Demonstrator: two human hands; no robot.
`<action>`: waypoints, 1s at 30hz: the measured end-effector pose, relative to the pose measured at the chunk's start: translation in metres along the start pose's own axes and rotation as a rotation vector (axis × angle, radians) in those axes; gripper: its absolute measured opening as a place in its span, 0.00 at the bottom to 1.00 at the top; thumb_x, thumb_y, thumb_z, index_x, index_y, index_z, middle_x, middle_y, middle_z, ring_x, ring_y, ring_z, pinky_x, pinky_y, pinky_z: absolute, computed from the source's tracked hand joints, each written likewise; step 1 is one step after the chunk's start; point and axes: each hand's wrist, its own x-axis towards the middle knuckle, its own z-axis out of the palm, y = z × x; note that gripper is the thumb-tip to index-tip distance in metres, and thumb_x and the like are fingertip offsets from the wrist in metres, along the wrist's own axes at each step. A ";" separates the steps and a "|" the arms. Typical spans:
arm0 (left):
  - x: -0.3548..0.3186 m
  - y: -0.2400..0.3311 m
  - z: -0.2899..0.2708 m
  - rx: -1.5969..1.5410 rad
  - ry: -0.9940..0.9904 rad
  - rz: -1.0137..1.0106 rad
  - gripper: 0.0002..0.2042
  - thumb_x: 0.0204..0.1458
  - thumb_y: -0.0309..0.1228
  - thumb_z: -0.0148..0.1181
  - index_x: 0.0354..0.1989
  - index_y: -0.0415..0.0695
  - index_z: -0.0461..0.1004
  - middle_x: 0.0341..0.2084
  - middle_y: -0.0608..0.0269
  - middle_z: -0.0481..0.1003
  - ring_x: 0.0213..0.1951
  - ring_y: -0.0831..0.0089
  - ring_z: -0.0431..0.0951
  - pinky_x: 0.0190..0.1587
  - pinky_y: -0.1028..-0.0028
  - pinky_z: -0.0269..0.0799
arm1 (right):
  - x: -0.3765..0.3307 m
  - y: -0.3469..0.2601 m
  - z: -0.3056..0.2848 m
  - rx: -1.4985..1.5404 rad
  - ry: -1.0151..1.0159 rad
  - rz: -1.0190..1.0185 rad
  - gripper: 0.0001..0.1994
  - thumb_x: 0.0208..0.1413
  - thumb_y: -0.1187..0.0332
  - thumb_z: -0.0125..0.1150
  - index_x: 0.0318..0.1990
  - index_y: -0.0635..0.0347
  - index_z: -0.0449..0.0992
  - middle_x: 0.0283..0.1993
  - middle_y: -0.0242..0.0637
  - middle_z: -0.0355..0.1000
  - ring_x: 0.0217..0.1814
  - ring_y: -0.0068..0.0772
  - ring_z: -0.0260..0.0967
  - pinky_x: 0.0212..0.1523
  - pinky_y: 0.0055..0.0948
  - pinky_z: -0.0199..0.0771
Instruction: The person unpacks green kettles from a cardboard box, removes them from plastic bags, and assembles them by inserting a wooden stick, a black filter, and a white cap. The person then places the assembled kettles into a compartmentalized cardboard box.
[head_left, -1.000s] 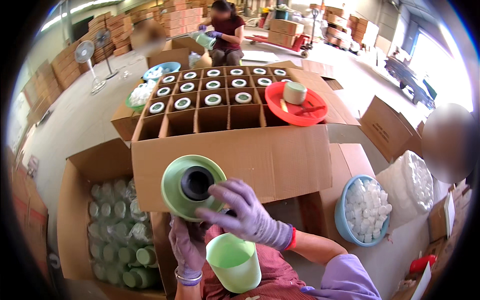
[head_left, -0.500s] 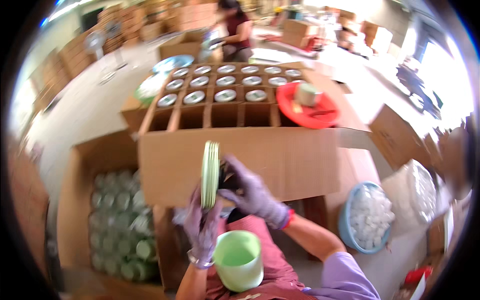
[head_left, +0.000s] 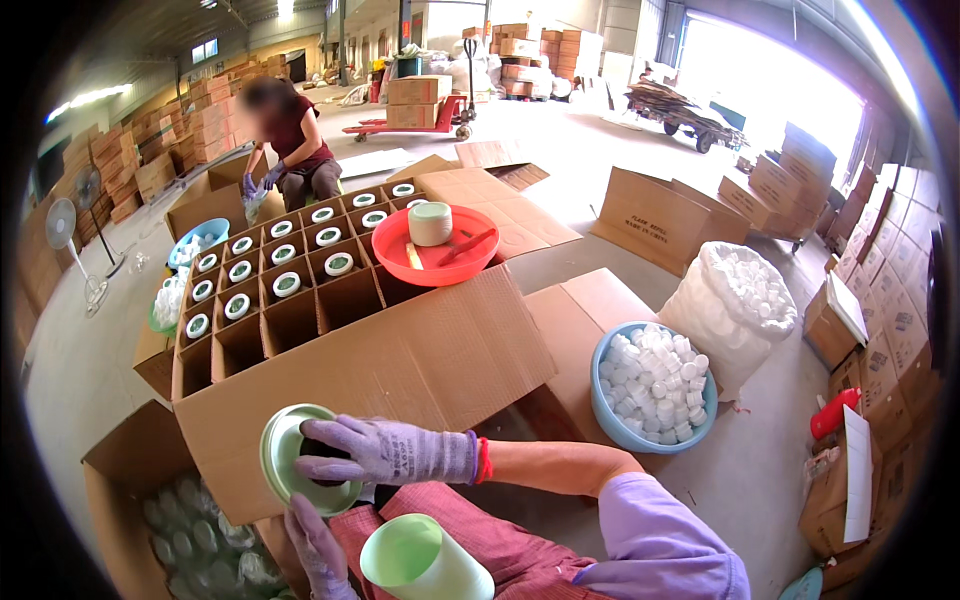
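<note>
Between my hands is a short stack of pale green round lids (head_left: 272,450), tilted, its open face toward the right. My left hand (head_left: 318,550), in a grey-purple glove, is closed on the stack's lower edge. My right hand (head_left: 390,452), gloved alike, has its fingers curled over a dark round piece (head_left: 322,460) against the stack's middle; its exact kind is unclear. A pale green plastic cup (head_left: 425,565), open at the top, leans in my lap just below.
Ahead stands a divided carton (head_left: 370,360) of jars with white-rimmed lids (head_left: 286,285). A red basin (head_left: 450,270) rests on its corner. At right are a blue basin of white caps (head_left: 655,390) and a white sack (head_left: 735,300). Glass jars (head_left: 200,530) fill a carton lower left. A co-worker (head_left: 290,140) sits behind.
My view has swung right. The lid stack, edge-on before, now turns its open face partly into sight. My right hand has come over that face with the dark piece.
</note>
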 end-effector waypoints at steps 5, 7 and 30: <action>0.000 -0.012 0.005 0.019 -0.126 0.164 0.40 0.56 0.61 0.49 0.65 0.38 0.57 0.62 0.55 0.60 0.61 0.64 0.63 0.62 0.63 0.60 | 0.012 -0.024 0.006 0.463 -0.043 0.439 0.20 0.60 0.62 0.52 0.58 0.58 0.63 0.42 0.51 0.71 0.38 0.47 0.74 0.35 0.39 0.77; 0.005 0.022 0.028 0.890 -0.075 0.820 0.41 0.52 0.61 0.53 0.65 0.42 0.59 0.65 0.40 0.55 0.64 0.46 0.57 0.62 0.49 0.57 | 0.013 -0.020 0.007 0.762 -0.087 0.654 0.18 0.64 0.60 0.45 0.57 0.59 0.64 0.33 0.48 0.75 0.34 0.45 0.75 0.33 0.38 0.76; 0.012 0.002 0.019 0.925 -0.180 0.772 0.28 0.56 0.46 0.55 0.63 0.45 0.63 0.64 0.38 0.56 0.63 0.35 0.55 0.61 0.42 0.54 | 0.005 0.024 -0.004 0.898 -0.006 0.578 0.29 0.54 0.59 0.62 0.62 0.55 0.61 0.48 0.51 0.73 0.45 0.50 0.75 0.43 0.41 0.76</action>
